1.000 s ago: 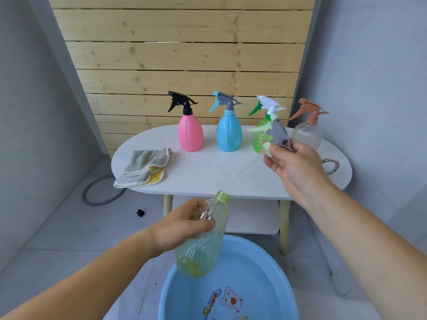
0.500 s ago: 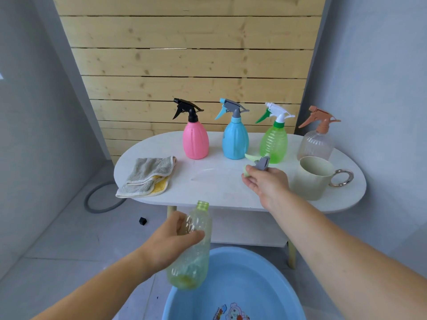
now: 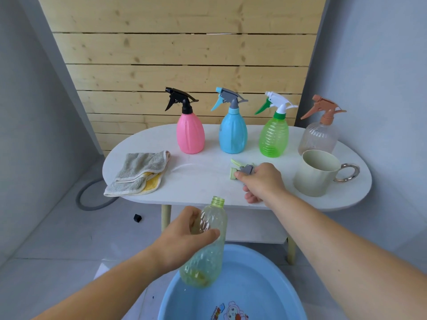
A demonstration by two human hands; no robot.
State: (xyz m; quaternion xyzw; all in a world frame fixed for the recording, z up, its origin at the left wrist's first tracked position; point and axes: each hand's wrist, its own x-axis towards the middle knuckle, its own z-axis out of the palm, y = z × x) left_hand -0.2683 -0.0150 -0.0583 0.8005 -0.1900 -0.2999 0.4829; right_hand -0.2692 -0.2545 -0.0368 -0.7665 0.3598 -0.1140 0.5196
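Gripping bottle in left hand over basin — right grip pinches sprayer beside mug.

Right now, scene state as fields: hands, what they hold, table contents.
left hand: grips uncapped yellowish bottle, tilted, above blue basin
right hand: holds loose spray head lying on white table
back row: pink bottle, blue bottle, green bottle, clear bottle, upright, trigger tops on
also on table: cream mug, folded cloth
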